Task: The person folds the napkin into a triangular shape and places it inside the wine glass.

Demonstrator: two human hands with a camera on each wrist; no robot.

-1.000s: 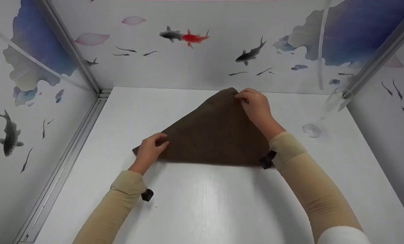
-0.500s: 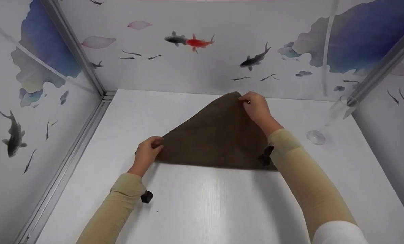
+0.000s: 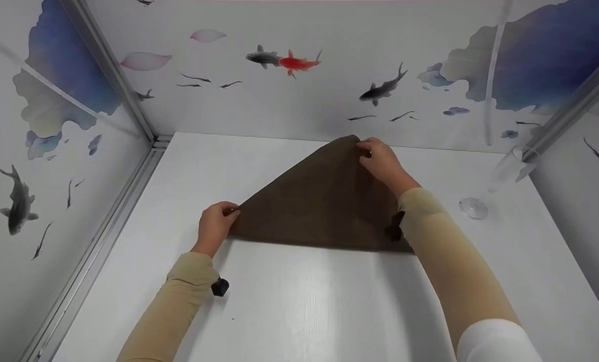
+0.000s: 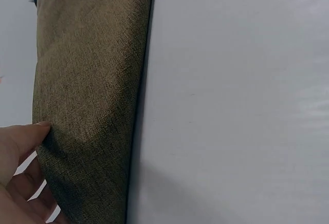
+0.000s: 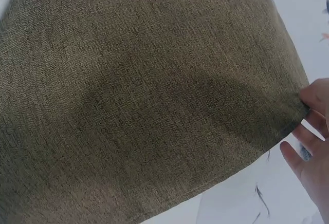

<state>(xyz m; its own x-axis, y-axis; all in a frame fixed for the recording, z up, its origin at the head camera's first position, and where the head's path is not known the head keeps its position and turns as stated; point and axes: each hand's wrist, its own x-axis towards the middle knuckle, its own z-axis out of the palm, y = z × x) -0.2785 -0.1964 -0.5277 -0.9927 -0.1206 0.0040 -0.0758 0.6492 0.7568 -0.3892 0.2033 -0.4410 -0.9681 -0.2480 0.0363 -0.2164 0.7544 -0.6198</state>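
A brown cloth (image 3: 304, 201), folded into a rough triangle, lies on the white table with its far corner raised. My left hand (image 3: 214, 226) pinches the cloth's left end between thumb and fingers. In the left wrist view, the thumb of the left hand (image 4: 20, 152) lies on the upper face and the fingers are behind the edge. At the top corner my right hand (image 3: 382, 161) pinches the cloth. The right wrist view shows the right hand (image 5: 314, 126) with its thumb over that corner and the other fingers spread beneath. My right forearm hides the cloth's right end.
A clear stemmed glass (image 3: 474, 208) stands upright on the table's right side, near the right forearm. White walls (image 3: 304, 110) with printed fish enclose the table (image 3: 299, 301) at the back and both sides. Metal posts (image 3: 113, 70) mark the corners.
The left hand has slid outward along the cloth to its left end and now covers the tip that stuck out before. The right hand keeps its pinch. The head view has shifted a little.
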